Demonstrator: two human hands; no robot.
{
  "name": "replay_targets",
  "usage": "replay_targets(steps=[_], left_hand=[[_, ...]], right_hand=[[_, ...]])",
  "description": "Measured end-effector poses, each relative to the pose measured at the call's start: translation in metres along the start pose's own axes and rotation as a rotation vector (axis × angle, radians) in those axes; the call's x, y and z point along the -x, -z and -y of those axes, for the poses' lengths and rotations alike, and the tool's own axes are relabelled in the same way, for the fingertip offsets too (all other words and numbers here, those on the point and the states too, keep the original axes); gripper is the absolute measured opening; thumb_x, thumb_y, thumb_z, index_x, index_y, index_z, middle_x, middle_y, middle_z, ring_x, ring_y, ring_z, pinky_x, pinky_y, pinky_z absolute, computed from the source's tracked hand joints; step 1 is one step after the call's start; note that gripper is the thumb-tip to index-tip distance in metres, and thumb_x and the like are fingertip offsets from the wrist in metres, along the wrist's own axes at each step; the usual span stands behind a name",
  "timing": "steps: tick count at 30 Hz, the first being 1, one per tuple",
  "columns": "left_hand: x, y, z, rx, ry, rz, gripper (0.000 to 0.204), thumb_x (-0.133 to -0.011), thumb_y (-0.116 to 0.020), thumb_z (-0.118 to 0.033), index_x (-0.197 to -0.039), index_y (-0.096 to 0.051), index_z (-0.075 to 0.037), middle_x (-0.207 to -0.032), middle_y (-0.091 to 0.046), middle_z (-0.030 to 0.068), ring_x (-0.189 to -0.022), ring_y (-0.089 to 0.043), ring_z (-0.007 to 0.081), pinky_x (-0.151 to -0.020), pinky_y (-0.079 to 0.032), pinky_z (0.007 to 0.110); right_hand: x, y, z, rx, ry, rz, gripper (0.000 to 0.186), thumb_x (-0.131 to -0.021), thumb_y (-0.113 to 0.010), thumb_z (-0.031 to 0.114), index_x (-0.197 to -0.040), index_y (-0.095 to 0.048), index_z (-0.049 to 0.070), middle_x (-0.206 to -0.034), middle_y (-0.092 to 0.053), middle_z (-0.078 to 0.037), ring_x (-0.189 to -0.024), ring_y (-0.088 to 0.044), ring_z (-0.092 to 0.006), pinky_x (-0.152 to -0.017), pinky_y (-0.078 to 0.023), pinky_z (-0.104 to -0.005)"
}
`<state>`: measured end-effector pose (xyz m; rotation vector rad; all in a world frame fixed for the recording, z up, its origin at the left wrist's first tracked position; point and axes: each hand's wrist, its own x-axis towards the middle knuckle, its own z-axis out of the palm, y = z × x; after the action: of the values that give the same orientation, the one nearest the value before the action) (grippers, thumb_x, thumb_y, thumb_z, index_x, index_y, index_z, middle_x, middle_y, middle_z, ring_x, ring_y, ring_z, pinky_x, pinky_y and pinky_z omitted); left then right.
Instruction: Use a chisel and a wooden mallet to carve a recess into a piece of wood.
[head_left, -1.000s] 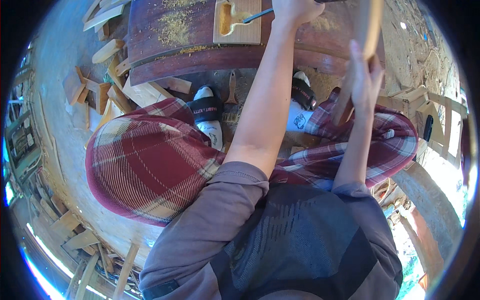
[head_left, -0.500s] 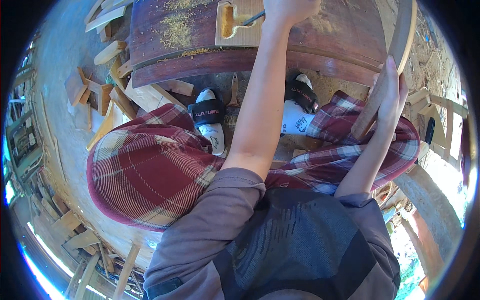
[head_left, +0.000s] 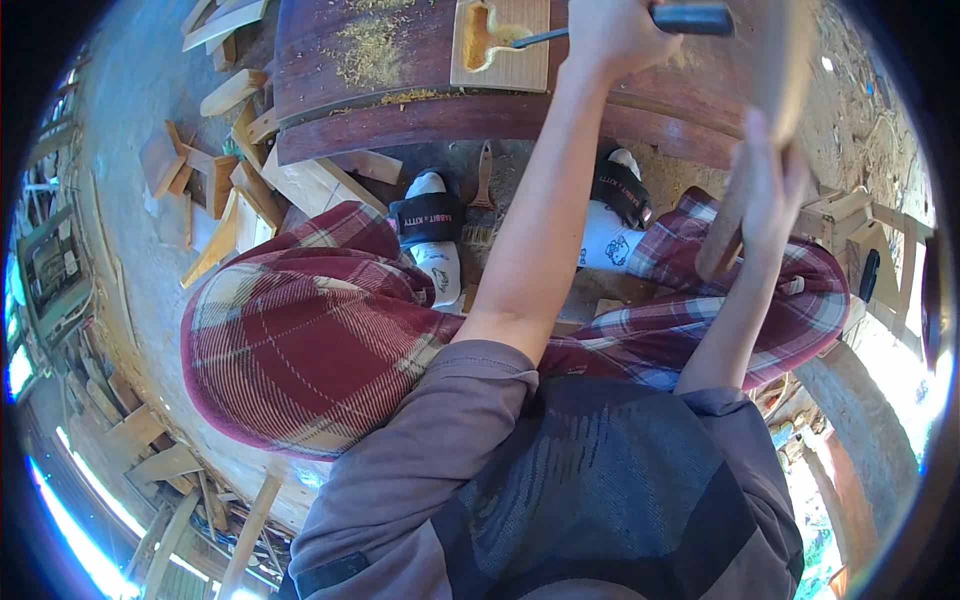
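Note:
My left hand is closed around a chisel with a dark handle and a thin metal shaft. The chisel lies slanted, its tip at a carved recess in a light wooden block. That recess has a rounded, stepped outline. In my right hand, fingers wrapped round it, is a long wooden bat-like mallet. Its upper part is smeared by motion and stands close to the end of the chisel handle. Whether the two touch I cannot tell.
The block rests on a reddish-brown wooden bench strewn with sawdust. A brush is on the ground between my feet. Wood offcuts lie in a pile at the left, and a wooden frame stands at the right.
The mallet has swung leftward and more upright, toward the chisel handle, which now shows beyond my left hand. The whole view has shifted slightly, with the block appearing farther right and higher.

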<state>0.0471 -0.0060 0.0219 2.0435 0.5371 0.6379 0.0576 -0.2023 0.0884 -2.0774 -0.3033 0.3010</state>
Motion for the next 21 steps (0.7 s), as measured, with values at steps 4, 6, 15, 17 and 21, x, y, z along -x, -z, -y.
replay_targets(steps=[4,6,15,17,21], left_hand=[[0.007,-0.005,0.005,-0.046,-0.06,0.027,0.02,-0.069,-0.069,-0.028,-0.079,-0.073,-0.01,-0.074,-0.067,0.0172,-0.072,-0.067,0.0331,-0.068,-0.053,0.041],[0.0,-0.003,-0.002,-0.054,-0.024,0.061,0.02,-0.07,-0.068,-0.027,-0.079,-0.073,-0.01,-0.074,-0.067,0.0174,-0.073,-0.067,0.0332,-0.068,-0.053,0.041],[-0.005,-0.007,0.005,-0.113,0.02,0.088,0.021,-0.071,-0.068,-0.027,-0.081,-0.073,-0.009,-0.074,-0.067,0.0179,-0.073,-0.067,0.0338,-0.069,-0.053,0.042],[-0.005,-0.011,-0.001,-0.094,0.031,0.099,0.021,-0.071,-0.068,-0.027,-0.081,-0.073,-0.009,-0.074,-0.067,0.0178,-0.073,-0.067,0.0337,-0.068,-0.053,0.042],[0.005,-0.022,0.026,-0.239,-0.004,0.076,0.023,-0.068,-0.069,-0.033,-0.08,-0.074,-0.014,-0.073,-0.068,0.0129,-0.072,-0.067,0.0311,-0.068,-0.053,0.041]], right_hand=[[-0.004,-0.004,-0.003,0.169,0.033,-0.002,0.043,-0.083,-0.069,0.045,-0.081,-0.062,0.002,-0.068,-0.054,-0.001,-0.061,-0.049,-0.0075,-0.056,-0.037,-0.0221],[0.001,0.004,0.005,0.042,0.077,-0.059,0.044,-0.083,-0.068,0.047,-0.082,-0.062,0.003,-0.068,-0.055,-0.001,-0.062,-0.05,-0.0078,-0.057,-0.039,-0.0225],[-0.005,0.002,-0.004,0.085,0.097,-0.077,0.053,-0.081,-0.069,0.049,-0.091,-0.063,-0.003,-0.072,-0.06,-0.007,-0.067,-0.056,-0.013,-0.062,-0.046,-0.0276],[-0.007,0.017,-0.005,-0.083,-0.003,-0.097,0.061,-0.077,-0.071,0.053,-0.094,-0.063,-0.005,-0.076,-0.062,-0.011,-0.074,-0.06,-0.018,-0.07,-0.048,-0.0307],[0.0,-0.018,-0.012,0.463,0.107,-0.024,0.053,-0.079,-0.072,0.048,-0.089,-0.063,-0.003,-0.075,-0.062,-0.008,-0.064,-0.059,-0.0145,-0.058,-0.047,-0.0276]])
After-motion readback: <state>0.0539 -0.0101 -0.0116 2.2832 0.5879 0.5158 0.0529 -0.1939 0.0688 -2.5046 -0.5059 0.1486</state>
